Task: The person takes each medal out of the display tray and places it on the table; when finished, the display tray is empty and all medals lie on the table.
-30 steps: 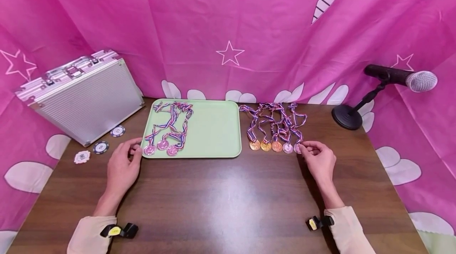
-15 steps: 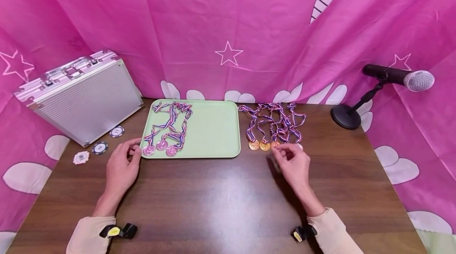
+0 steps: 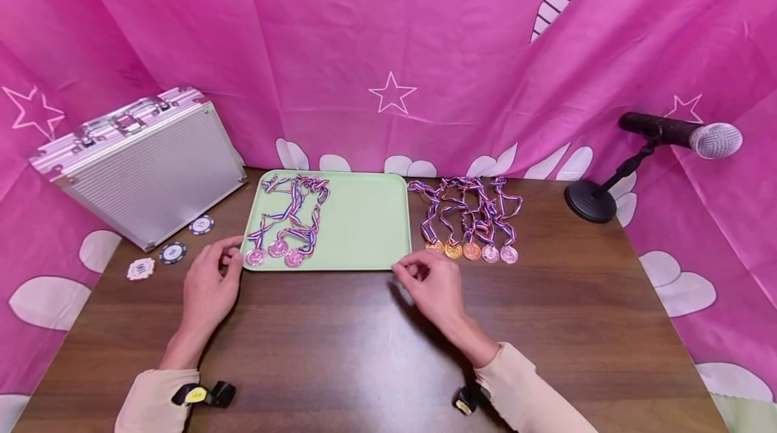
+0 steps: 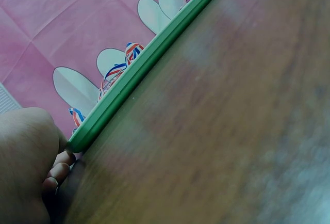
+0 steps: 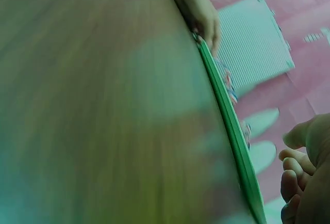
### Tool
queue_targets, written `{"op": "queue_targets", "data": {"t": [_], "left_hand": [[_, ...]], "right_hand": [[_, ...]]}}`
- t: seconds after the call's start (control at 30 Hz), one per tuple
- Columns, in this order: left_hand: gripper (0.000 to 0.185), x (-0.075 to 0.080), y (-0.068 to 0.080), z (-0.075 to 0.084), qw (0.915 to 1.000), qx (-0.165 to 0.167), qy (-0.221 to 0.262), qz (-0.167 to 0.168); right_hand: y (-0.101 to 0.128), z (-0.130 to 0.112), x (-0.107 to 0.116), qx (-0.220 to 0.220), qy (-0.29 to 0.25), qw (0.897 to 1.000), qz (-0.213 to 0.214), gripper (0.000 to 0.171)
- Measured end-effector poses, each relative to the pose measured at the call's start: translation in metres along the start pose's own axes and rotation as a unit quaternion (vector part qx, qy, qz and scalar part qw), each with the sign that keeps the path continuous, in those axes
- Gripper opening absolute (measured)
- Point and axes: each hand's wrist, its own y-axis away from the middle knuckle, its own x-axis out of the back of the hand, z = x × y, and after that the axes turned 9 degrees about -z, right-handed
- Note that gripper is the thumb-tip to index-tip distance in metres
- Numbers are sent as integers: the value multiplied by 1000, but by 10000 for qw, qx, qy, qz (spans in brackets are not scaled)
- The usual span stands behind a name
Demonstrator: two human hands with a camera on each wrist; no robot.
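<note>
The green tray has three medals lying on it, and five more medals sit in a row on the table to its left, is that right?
Not quite. The green tray does hold three medals, but the row of five medals lies on the table to the tray's right, not its left. The head view shows this; to the left are poker chips and a metal case.

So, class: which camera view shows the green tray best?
The head view: it shows the whole green tray from above, with three medals on its left side. The left wrist view shows only its near rim edge-on beside the left hand. The right wrist view shows the same rim, blurred, near the right hand.
</note>
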Motion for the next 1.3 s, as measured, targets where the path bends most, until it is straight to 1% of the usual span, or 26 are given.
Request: {"op": "queue_targets", "data": {"t": [0.17, 0.3, 0.4, 0.5, 0.63, 0.67, 0.77, 0.83, 0.87, 0.9, 1.0, 1.17, 1.3], "left_hand": [[33, 0, 0, 1, 10000, 7, 7, 1], [33, 1, 0, 1, 10000, 35, 7, -24], [34, 1, 1, 0, 10000, 66, -17, -60], [34, 0, 2, 0, 9999, 81, -26, -82], [34, 0, 1, 1, 10000, 34, -5, -42], [34, 0, 1, 1, 10000, 20, 1, -26], [34, 0, 0, 1, 10000, 3, 6, -11], [34, 0, 0, 2, 10000, -10, 9, -8], [33, 0, 0, 2, 10000, -17, 14, -1], [33, 0, 0, 1, 10000, -22, 21, 9], [33, 0, 0, 1, 10000, -53, 28, 42], [33, -1, 0, 1, 10000, -78, 8, 19], [33, -1, 1, 3, 10000, -86, 41, 29]], "right_hand": [[-5, -23, -23, 316, 382, 9985, -237, 11], [-12, -38, -44, 425, 467, 9969, -461, 11], [-18, -47, -59, 391, 426, 9964, -623, 13], [-25, -55, -71, 321, 421, 9962, -684, 13], [-34, -65, -86, 132, 525, 9954, -793, 14], [-37, -61, -94, 147, 542, 9956, -755, 15], [-44, -64, -106, 92, 666, 9948, -769, 15], [-48, -64, -112, 145, 686, 9952, -680, 16], [-51, -64, -115, 171, 682, 9955, -631, 16], [-52, -70, -114, 139, 737, 9950, -656, 16], [-59, -71, -122, 110, 829, 9945, -636, 20], [-67, -75, -132, -168, 1348, 9884, -678, 30], [-70, -73, -137, -247, 1726, 9831, -550, 33]]}}
